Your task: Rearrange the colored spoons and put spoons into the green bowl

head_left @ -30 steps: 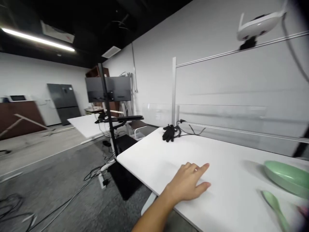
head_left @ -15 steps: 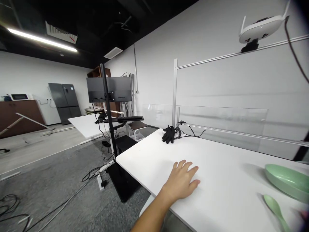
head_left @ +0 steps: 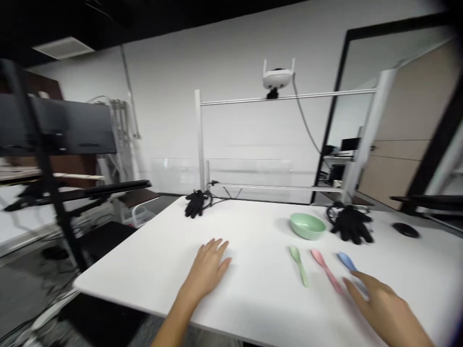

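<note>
Blue spoon (head_left: 346, 261) — right hand (head_left: 383, 303) open over its handle.

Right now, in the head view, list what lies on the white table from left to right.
Black glove → left hand → green spoon → pink spoon → blue spoon → black computer mouse

The left hand (head_left: 209, 269) and the right hand (head_left: 379, 303) are bare, with slim, tapering fingers, and the right one is slightly blurred; the left forearm (head_left: 174, 318) and right forearm (head_left: 412, 330) show no sleeve or strap
</note>
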